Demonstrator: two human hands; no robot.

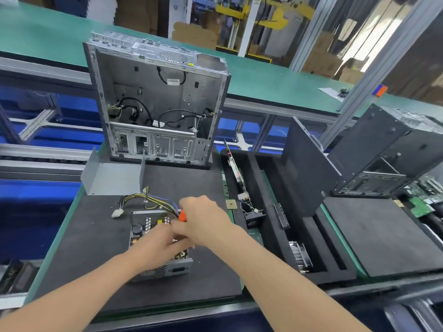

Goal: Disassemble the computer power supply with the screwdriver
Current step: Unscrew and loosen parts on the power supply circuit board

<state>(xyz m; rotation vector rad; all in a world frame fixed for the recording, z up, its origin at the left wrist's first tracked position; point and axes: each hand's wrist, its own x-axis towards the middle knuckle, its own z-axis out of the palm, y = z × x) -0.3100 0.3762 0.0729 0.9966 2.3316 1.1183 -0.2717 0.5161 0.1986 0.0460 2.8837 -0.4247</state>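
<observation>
**Hands on open power supply, lower centre**

Power supply [167, 269], lid off, lies on black mat [96, 236], lower centre of frame. Its long axis runs near-to-far. Orange screwdriver [182, 215] sits at its far right corner, clenched in right hand [203, 221]. Left hand [155, 245] rests on the unit just beside; can't tell its grip. Grey cover [112, 178] lies upper left.

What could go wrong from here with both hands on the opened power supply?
The screwdriver gripped in the right hand could slip into the left hand resting beside it on the power supply. Its tip might scrape the exposed components. The loose cable bundle could snag.
</observation>
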